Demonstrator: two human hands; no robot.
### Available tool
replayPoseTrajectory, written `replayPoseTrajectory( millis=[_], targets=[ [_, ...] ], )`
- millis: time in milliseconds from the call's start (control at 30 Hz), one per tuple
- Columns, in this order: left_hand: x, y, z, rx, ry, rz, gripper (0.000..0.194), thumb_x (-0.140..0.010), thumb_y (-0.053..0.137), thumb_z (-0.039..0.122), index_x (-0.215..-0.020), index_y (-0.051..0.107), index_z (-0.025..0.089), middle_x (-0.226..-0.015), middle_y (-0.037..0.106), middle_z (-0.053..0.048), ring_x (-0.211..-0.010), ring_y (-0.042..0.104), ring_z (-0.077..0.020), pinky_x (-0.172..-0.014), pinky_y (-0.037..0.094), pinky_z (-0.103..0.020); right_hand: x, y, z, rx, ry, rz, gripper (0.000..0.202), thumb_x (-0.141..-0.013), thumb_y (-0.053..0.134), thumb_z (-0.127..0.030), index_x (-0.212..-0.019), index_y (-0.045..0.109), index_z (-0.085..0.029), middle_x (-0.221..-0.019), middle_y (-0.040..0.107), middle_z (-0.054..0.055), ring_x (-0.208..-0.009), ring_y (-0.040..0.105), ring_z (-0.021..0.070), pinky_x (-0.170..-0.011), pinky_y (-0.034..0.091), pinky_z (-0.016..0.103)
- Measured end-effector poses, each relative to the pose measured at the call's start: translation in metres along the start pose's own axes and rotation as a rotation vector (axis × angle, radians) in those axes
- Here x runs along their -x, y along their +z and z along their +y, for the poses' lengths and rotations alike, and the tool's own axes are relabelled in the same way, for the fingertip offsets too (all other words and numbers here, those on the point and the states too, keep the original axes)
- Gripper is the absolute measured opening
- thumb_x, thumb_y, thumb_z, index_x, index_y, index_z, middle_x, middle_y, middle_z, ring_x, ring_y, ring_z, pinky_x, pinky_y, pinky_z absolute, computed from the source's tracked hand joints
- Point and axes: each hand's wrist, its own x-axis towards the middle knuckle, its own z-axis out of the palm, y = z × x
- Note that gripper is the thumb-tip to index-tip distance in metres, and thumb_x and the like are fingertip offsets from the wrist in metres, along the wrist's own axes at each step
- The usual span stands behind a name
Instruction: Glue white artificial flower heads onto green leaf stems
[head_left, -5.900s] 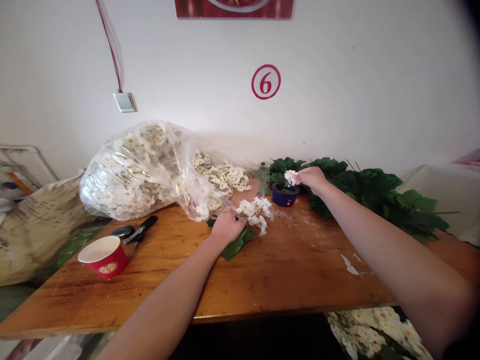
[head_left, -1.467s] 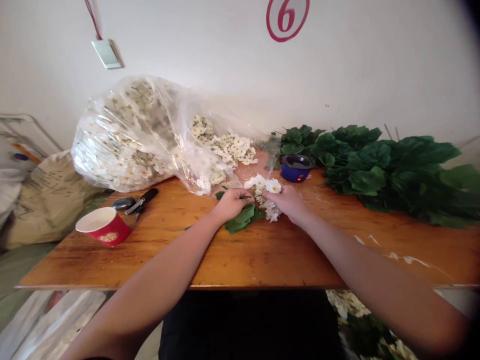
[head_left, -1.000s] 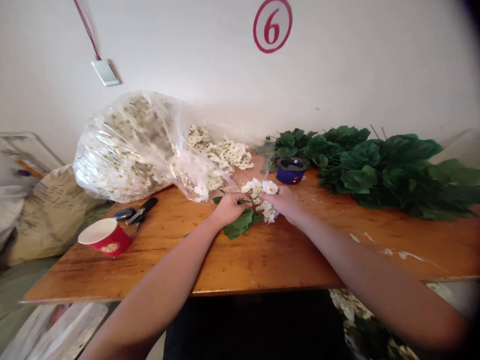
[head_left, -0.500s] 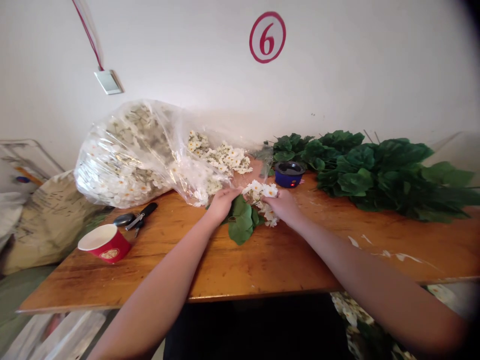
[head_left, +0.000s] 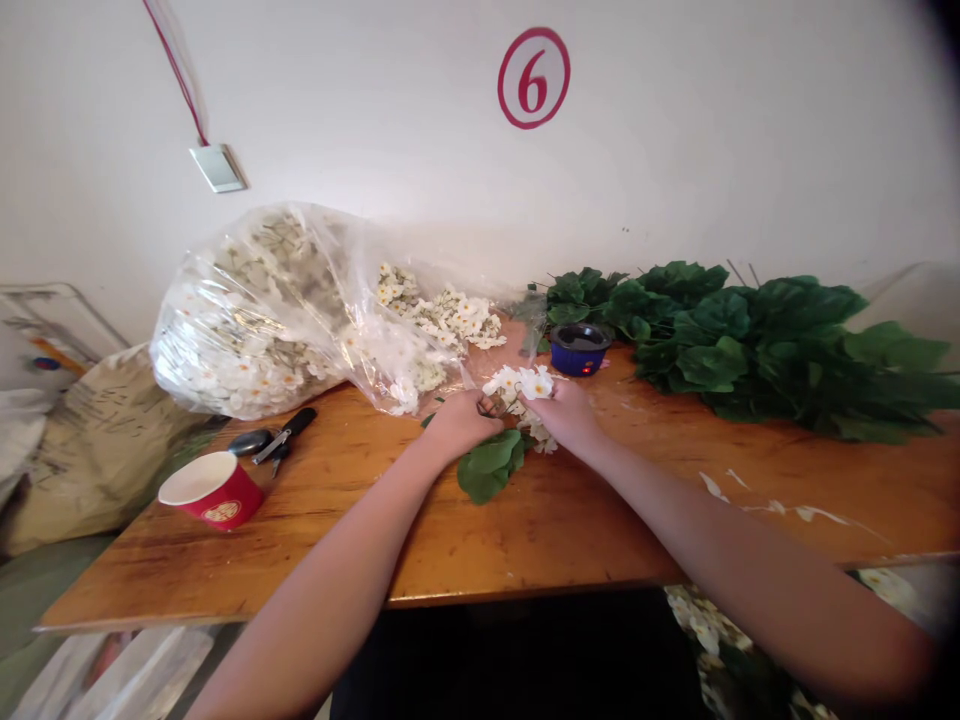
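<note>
Closed on the leafy end of a white flower spray point(head_left: 521, 384), the left grip point(head_left: 460, 424) has its thumb and fingers bent together over the stem, while the right grip point(head_left: 568, 414) pinches the blossoms at the opposite end. Both forearms reach in from the lower corners and converge over the middle of the wooden surface point(head_left: 555, 545), the backs of the hands mostly upward and the fingertips turned toward each other. The spray is between the two hands, low over the surface; whether it touches the wood is hard to tell. Its long axis runs roughly crosswise, blossoms pointing right, with green leaves point(head_left: 490, 468) spreading toward the wearer just beside the left fingers. Behind the right hand is a small blue pot point(head_left: 578, 350) with a red light, near a heap of dark green foliage point(head_left: 739, 340). A clear plastic bag point(head_left: 251, 315) of white flowers lies to the left, more blossoms point(head_left: 457, 315) showing beside its mouth; a red paper cup point(head_left: 214, 490) and keys point(head_left: 281, 440) are nearer the left edge. The fingers hide most of the spray's stem, the right hand covers some petals, and the foliage blurs toward the right edge.
</note>
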Motion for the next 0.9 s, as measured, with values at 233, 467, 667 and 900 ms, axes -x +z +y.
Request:
replayPoseTrajectory(
  millis=[233,467,667,900],
  targets=[
    [0.003,0.006,-0.001,-0.157,0.283,0.021,0.019,-0.083,0.055,0.029,-0.066,0.056,0.019,-0.062,0.056,0.001,-0.060,0.050,-0.0143,-0.058,0.033,-0.026,-0.002,-0.001,0.005,0.002,-0.031,0.030,0.028,-0.075,0.060,-0.038,-0.090,0.071,-0.017,-0.084,0.073,0.005,-0.079,0.065,0.0228,-0.073,0.047,0.030],
    [0.002,0.016,-0.004,-0.159,0.289,0.021,0.020,-0.088,0.051,0.029,-0.075,0.061,0.018,-0.071,0.064,-0.003,-0.068,0.058,-0.0166,-0.064,0.038,-0.026,-0.006,-0.002,0.006,0.006,-0.004,0.003,0.029,-0.073,0.062,-0.037,-0.091,0.072,-0.017,-0.086,0.073,0.006,-0.081,0.066,0.0233,-0.075,0.048,0.031],
    [0.000,0.016,-0.005,-0.030,0.264,0.042,0.018,-0.087,0.053,0.027,-0.077,0.065,0.017,-0.073,0.066,-0.002,-0.070,0.058,-0.0151,-0.065,0.040,-0.025,-0.006,0.000,0.010,-0.036,0.045,0.009,0.028,-0.071,0.063,-0.037,-0.087,0.071,-0.016,-0.078,0.072,0.004,-0.073,0.064,0.0212,-0.065,0.047,0.028],
    [0.000,0.016,-0.007,0.056,0.268,0.062,0.021,-0.088,0.053,0.029,-0.074,0.062,0.016,-0.070,0.064,0.000,-0.068,0.057,-0.0137,-0.065,0.041,-0.024,-0.002,-0.001,0.007,-0.222,0.173,-0.130,0.025,-0.068,0.067,-0.029,-0.090,0.070,-0.016,-0.080,0.072,0.004,-0.067,0.064,0.0176,-0.058,0.048,0.025]
  ],
)
